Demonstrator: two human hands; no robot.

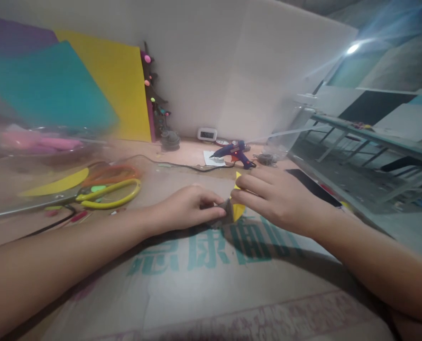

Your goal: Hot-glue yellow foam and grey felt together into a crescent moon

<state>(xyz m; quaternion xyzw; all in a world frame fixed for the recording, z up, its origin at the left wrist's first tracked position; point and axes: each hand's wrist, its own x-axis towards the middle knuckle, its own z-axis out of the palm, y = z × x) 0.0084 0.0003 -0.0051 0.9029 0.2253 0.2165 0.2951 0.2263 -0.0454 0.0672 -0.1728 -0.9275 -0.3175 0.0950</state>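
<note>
Covering the worktop, printed cardboard (182, 303) runs beneath everything, with a pale upright panel (268, 71) behind it. Against the panel's left part lean a yellow sheet (114, 94), a teal sheet (54, 85) and a purple sheet (15, 35), all apparently uncut where they show. Near the middle of the cardboard, the left hand (189, 203) pinches a dark grey piece between thumb and fingers, while the right hand (275, 194) has its fingers closed on a small yellow piece. To the left lie large scissors (78, 195), set down and out of use, with a curved yellow offcut (59, 183) just beside them, so some cutting looks done. Beyond the hands, a blue glue gun (232, 150) rests with its nozzle over a white card (211, 160), a red light showing on its body. The small yellow piece (238, 210), angular and upright, meets the dark grey piece (228, 208) between the two hands. Handwork on this pair seems under way rather than finished; whether they are joined, or merely held together, I cannot tell, nor how much shaping remains.
</note>
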